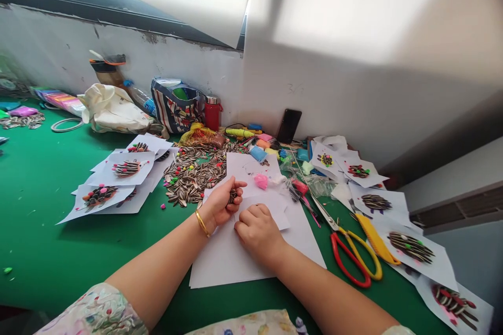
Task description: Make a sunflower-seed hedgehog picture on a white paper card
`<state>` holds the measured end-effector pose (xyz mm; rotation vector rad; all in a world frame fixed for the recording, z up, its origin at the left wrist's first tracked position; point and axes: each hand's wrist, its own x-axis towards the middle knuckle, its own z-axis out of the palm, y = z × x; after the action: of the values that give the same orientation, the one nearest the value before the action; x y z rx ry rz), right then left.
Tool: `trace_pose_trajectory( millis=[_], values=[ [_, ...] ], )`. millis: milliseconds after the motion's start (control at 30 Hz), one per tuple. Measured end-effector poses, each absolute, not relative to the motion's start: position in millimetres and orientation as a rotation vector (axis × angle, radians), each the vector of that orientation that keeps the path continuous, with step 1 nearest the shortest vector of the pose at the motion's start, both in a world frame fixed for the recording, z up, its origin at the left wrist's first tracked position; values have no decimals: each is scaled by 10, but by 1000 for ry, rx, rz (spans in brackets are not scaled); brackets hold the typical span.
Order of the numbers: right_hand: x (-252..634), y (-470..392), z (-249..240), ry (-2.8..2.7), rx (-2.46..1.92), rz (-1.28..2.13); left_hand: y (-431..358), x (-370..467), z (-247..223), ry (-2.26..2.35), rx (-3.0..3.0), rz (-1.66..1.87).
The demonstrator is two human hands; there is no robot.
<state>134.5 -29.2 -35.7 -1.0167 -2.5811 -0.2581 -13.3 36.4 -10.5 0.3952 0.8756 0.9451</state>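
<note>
My left hand (223, 202), with a gold bangle at the wrist, curls around several striped sunflower seeds (233, 196) above white paper (223, 261). Just to its right, my right hand (257, 227) rests low over a smaller white sheet (278, 212), fingers bent together; anything between its fingertips is hidden. A pink lump of clay (260, 181) lies on paper beyond my hands. The large pile of sunflower seeds (200, 172) spreads left of the paper, dotted with small coloured balls.
Red-and-yellow scissors (353, 256) and a yellow cutter (377, 238) lie at right. Seed-decorated papers lie at left (128, 167) and right (422, 254). Along the wall stand a striped bag (176, 107), red bottle (212, 113) and black phone (289, 125).
</note>
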Motion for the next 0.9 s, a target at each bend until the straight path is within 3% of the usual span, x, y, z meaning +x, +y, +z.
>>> trace_pose_trajectory(
  millis=[333, 500, 733, 900],
  values=[
    [1316, -347, -431, -2623, -806, -244, 363, -123, -135, 911, 474, 923],
    [1405, -321, -352, -2470, -848, 155, 357, -117, -128, 930, 514, 907],
    [1833, -89, -136, -2031, -1284, 742, 341, -114, -108, 924, 529, 886],
    [2338, 115, -29, -2178, -1699, 394, 350, -149, -105, 876, 467, 892]
  ],
)
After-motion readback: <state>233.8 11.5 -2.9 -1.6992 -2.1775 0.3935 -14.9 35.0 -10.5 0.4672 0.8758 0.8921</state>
